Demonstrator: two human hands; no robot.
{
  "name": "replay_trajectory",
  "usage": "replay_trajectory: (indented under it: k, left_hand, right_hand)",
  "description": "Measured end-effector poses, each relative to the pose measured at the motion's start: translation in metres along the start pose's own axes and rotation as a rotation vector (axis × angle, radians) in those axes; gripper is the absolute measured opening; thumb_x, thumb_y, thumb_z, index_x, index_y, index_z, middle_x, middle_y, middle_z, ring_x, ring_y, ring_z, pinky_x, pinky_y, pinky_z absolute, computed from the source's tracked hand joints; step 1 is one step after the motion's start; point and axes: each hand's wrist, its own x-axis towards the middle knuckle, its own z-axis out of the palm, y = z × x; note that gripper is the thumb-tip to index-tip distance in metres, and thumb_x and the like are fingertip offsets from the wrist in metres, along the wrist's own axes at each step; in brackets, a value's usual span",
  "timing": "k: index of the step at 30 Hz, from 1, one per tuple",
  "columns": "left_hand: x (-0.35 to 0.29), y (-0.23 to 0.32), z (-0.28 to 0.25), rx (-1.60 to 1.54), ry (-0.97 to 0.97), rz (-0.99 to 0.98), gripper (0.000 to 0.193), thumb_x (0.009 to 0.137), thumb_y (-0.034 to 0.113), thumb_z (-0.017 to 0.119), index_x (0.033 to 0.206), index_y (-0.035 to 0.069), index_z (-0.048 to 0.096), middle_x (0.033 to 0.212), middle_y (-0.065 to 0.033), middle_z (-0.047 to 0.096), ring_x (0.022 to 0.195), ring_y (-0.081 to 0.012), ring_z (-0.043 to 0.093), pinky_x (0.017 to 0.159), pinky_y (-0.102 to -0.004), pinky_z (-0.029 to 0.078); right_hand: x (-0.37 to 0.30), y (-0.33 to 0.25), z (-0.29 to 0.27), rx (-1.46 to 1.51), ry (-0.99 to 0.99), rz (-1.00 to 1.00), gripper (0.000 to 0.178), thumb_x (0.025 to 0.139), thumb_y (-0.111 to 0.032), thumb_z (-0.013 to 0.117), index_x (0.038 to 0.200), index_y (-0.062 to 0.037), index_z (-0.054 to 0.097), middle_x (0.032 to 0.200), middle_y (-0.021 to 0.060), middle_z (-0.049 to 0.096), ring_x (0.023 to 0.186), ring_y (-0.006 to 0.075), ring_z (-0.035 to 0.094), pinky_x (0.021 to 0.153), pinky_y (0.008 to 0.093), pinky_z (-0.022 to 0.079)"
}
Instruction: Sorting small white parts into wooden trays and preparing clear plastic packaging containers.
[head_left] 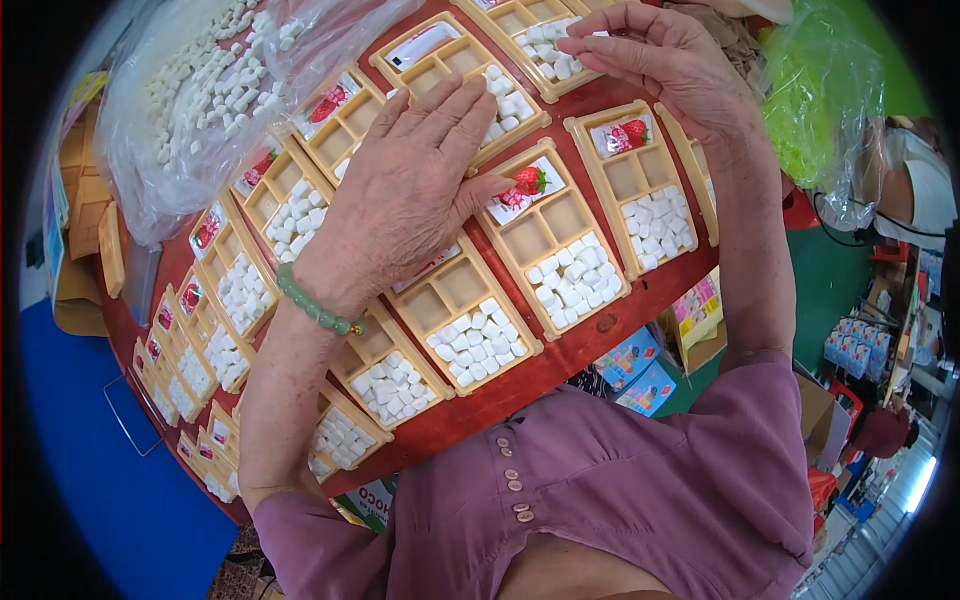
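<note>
Right hand (640, 55): fingers half curled, tips pointed left; whether anything is pinched between them cannot be told. Just left of the tips, marshmallows (543, 48) are held in the near compartment of a far tray (508, 20), set toward the tabletop (605, 323)'s far edge. Its long axis is slanted from far left to near right, so the pile is met from its right side. The right hand is judged the nearer to it.

Left hand (415, 165): spread wide, palm down, no object seen in it. A second tray (460, 58) is partly covered by its fingers; touch cannot be confirmed. By the thumb, a strawberry sachet (522, 190) is seated in the far end of another tray.

Further out, more trays are ranked along the tabletop's near edge. At its far left corner, loose marshmallows are contained in a clear bag (180, 185).
</note>
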Motion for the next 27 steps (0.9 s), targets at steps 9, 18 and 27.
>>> replay_trajectory:
  k: [9, 18, 27]
  left_hand:
    - [0.001, -0.003, 0.000, -0.092, 0.105, -0.031, 0.058, 0.092, 0.030, 0.061, 0.137, -0.001, 0.044, 0.139, -0.0189, 0.049, 0.130, -0.0349, 0.045, 0.110, -0.0461, 0.034]
    - [-0.001, -0.004, 0.006, 0.002, 0.065, -0.104, 0.058, 0.092, 0.028, 0.061, 0.138, 0.000, 0.043, 0.143, -0.0194, 0.044, 0.134, -0.0344, 0.041, 0.112, -0.0472, 0.031]
    - [-0.002, -0.005, 0.006, 0.024, 0.042, -0.084, 0.059, 0.092, 0.027, 0.060, 0.141, 0.002, 0.040, 0.144, -0.0173, 0.042, 0.134, -0.0334, 0.040, 0.113, -0.0491, 0.029]
  right_hand:
    - [-0.003, 0.031, 0.001, -0.119, -0.050, -0.161, 0.020, 0.095, -0.015, 0.061, 0.111, -0.0027, 0.065, 0.079, -0.0035, 0.060, 0.067, 0.0034, 0.054, 0.064, 0.0179, 0.048]
    - [0.002, 0.027, 0.049, -0.696, -0.078, -0.625, 0.012, 0.089, -0.006, 0.063, 0.098, 0.0005, 0.066, 0.084, 0.0059, 0.056, 0.078, 0.0164, 0.059, 0.068, 0.0294, 0.046]
    - [0.011, 0.029, 0.062, -0.819, -0.047, -0.747, 0.010, 0.087, -0.008, 0.063, 0.093, 0.0001, 0.064, 0.086, 0.0107, 0.058, 0.079, 0.0275, 0.060, 0.072, 0.0362, 0.048]
